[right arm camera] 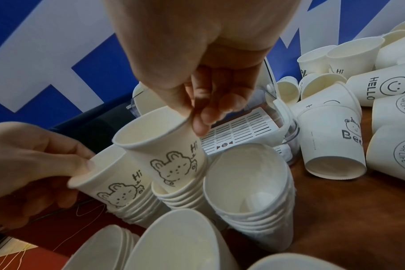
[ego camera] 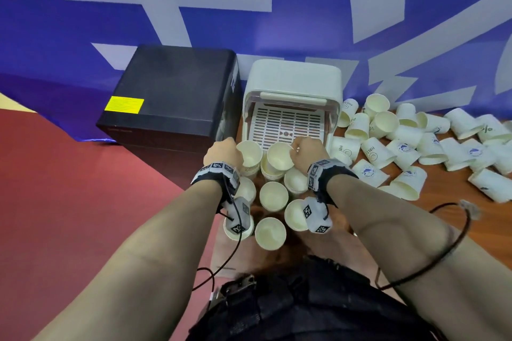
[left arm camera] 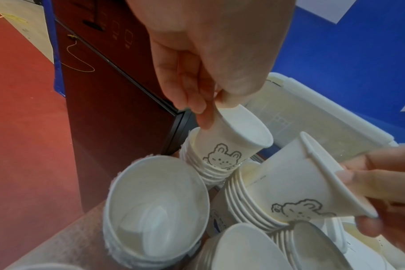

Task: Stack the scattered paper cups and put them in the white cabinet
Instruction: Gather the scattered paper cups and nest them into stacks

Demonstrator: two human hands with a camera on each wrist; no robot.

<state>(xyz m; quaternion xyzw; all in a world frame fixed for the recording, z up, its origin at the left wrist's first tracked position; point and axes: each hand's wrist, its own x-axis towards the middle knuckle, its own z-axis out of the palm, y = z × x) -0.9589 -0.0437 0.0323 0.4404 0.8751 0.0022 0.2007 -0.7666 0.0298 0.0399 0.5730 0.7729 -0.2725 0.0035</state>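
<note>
Left hand (ego camera: pixel 223 153) pinching the rim of a white paper cup printed with a bunny and "Hi" (left arm camera: pixel 231 138), thumb inside and fingers (left arm camera: pixel 197 102) outside, the cup tilted and half seated in a short stack of white paper cups (left arm camera: pixel 210 169). Right hand (ego camera: pixel 307 151) pinching the rim of a second white bunny-printed paper cup (right arm camera: pixel 160 146) the same way, its base sunk into a neighbouring stack of white cups (right arm camera: pixel 185 199). Both stacks standing just in front of the white plastic cabinet (ego camera: pixel 295 77), door lifted, slotted white shelf (ego camera: pixel 288 124) showing inside. More upright white cup stacks (ego camera: pixel 273 196) clustered near the wrists on the brown wooden table (ego camera: pixel 443 191). Scattered white printed paper cups (ego camera: pixel 410 144) lying on their sides to the right of the cabinet, some marked "HELLO" or "FOR LIFE". Black rectangular box with a yellow label (ego camera: pixel 171 97) just left of the cabinet. Fingertips partly hidden behind cup rims in the head view; cup count in each stack hard to make out; lower stacks partly covered by the wrist cameras; cabinet's deeper interior out of sight.
</note>
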